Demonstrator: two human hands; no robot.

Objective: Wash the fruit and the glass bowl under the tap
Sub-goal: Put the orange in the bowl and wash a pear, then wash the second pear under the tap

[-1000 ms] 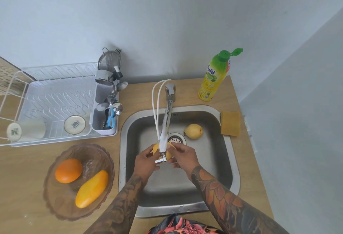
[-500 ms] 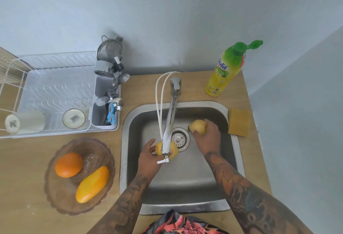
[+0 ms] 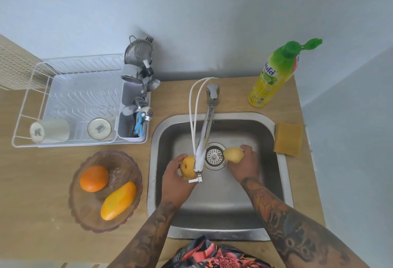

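My left hand (image 3: 175, 177) grips a yellow round fruit (image 3: 187, 169) under the spout of the tap (image 3: 202, 146), inside the steel sink (image 3: 270, 127). My right hand (image 3: 246, 164) holds a second yellow pear-like fruit (image 3: 232, 154) just right of the drain (image 3: 214, 156). On the counter to the left stands the brownish glass bowl (image 3: 125, 161) with an orange (image 3: 94, 178) and a yellow mango (image 3: 118, 200) in it. I cannot tell whether water is running.
A white dish rack (image 3: 70, 99) with a cup, a small bowl and a cutlery holder stands at the back left. A green-capped dish soap bottle (image 3: 274, 74) and a yellow sponge (image 3: 288, 139) sit right of the sink. A white hose (image 3: 194, 106) loops beside the tap.
My right hand let go of the fruit under the tap, reached right to the second fruit in the sink, took hold of it and brought it toward the drain. My left hand keeps the first fruit.
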